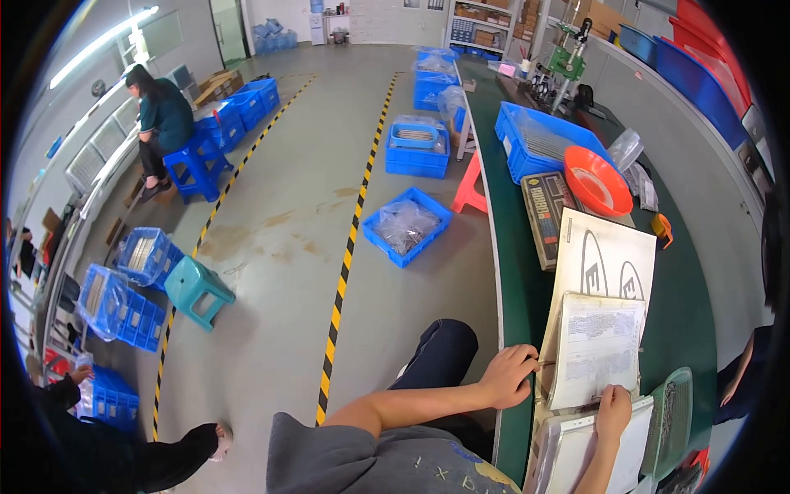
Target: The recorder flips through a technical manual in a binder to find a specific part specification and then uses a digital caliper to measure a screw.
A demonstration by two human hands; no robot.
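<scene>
White paper, closely printed, makes up the document (pixel 599 350), which is laid over an open file near the left edge of the green worktop (pixel 687 313), toward its near end. The document's lower edge is pinched by the right hand (pixel 613 414), whose thumb and fingers are drawn together on it. The left hand (pixel 508 376) is set at the worktop's left edge, beside the file, with its fingers curled; whether anything is gripped by them cannot be told. Below the document, a stack of white sheets (pixel 576 453) is partly covered by the right forearm. Beyond it, a pale printed sheet (pixel 609 235) with black oval outlines is spread.

Toward the right edge, a green basket (pixel 685 383) is filled with small dark pieces. Farther along, a scale (pixel 543 214) is flanked by an orange-red bowl (pixel 584 189), and a small orange-and-black object (pixel 662 230) is placed near the right edge. A blue crate (pixel 514 156) and a green bench press (pixel 566 64) are stationed toward the far end. On the floor, left of the worktop, a blue bin (pixel 380 247) is loaded with plastic-wrapped parts.
</scene>
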